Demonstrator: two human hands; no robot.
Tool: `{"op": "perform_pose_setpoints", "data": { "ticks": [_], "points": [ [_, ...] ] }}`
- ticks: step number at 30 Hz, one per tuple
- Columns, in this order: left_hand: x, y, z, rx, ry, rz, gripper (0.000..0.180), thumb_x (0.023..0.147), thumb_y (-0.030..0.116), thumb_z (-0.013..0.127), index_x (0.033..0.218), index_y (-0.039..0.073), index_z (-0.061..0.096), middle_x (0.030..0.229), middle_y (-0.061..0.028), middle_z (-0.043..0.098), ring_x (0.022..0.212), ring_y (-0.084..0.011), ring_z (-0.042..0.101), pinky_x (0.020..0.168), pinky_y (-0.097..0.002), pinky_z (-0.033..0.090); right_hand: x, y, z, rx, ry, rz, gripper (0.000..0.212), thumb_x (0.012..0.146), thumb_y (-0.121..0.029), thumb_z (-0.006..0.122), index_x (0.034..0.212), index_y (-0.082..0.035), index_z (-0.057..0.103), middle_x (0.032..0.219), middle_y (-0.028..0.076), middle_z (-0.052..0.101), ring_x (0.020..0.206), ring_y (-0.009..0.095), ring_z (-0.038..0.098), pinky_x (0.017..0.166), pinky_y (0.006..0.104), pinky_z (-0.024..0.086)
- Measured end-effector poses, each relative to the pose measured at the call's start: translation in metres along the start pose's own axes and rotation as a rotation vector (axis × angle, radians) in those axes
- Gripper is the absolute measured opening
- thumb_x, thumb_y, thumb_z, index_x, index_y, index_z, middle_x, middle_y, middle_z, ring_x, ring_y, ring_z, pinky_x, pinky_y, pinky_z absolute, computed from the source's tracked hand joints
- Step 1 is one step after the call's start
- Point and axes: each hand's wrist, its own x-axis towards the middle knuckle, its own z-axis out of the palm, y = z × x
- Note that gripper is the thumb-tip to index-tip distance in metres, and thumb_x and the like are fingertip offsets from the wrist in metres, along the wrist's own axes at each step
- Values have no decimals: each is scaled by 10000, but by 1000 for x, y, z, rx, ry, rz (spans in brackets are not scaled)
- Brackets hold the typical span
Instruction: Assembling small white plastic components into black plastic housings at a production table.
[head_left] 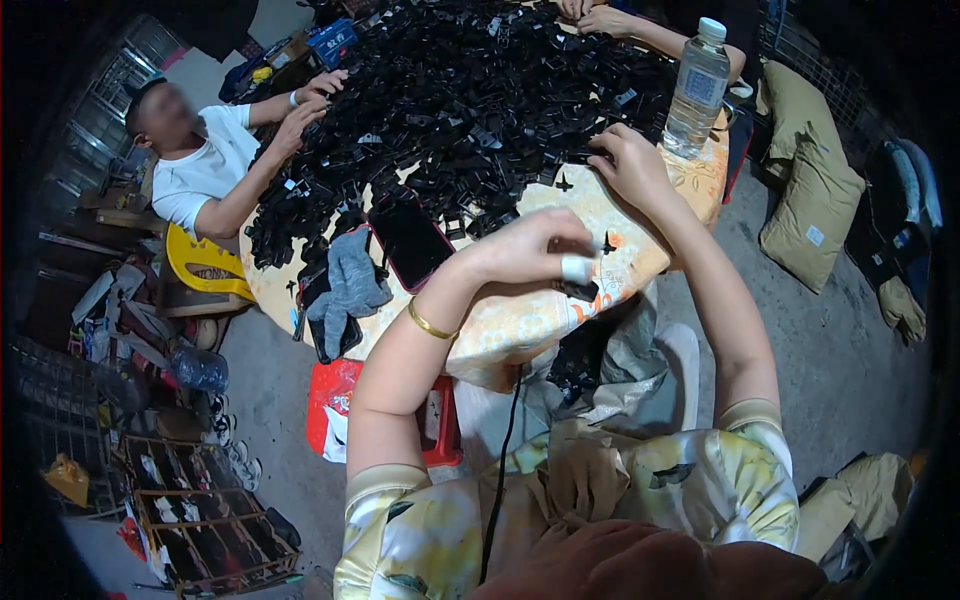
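My left hand (530, 248) hovers over the near edge of the table, fingers curled and smeared by motion. A gap shows between thumb and forefinger, and white tape wraps one digit. Just below it lies a dark piece (580, 291) at the table's edge. A small black cross-shaped part (608, 244) sits by its fingertips, and a similar black part (564, 183) lies farther off. My right hand (637, 165) rests at the near right border of a heap of black plastic parts (450, 100), its bent thumb and finger apart, touching the heap.
A phone (410, 238) and a grey glove (350, 280) lie on the patterned tablecloth (500, 325). A clear bottle (697, 90) stands at the right. One person (205, 150) works at the left; another person's hands (600, 18) are opposite. A red stool (440, 430) stands below.
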Motion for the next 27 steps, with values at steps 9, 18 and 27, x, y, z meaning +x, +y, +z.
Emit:
{"op": "perform_pose_setpoints", "data": {
  "ticks": [9,18,27],
  "points": [
    [16,-28,-12,879,628,-189,346,683,48,613,1025,3,584,969,-125,561,937,-298,481,813,-362,431,-5,-28,-7,168,-171,34,211,714,-202,670,770,-33,558,758,122,582,749,294,577,647,372,457],
    [11,-24,-22,770,690,-226,240,652,39,645,890,14,621,844,-130,595,829,-298,511,763,-369,440,-27,-41,-25,330,-274,105,257,664,-116,713,794,-8,520,741,93,582,683,223,569,627,303,449],
    [14,9,-1,124,617,-417,367,742,83,686,1073,6,547,661,-10,562,537,-53,505,497,-214,427,-29,-59,-22,387,145,196,238,689,-59,625,878,-23,486,672,107,546,552,203,545,526,296,443]
  ]
}}
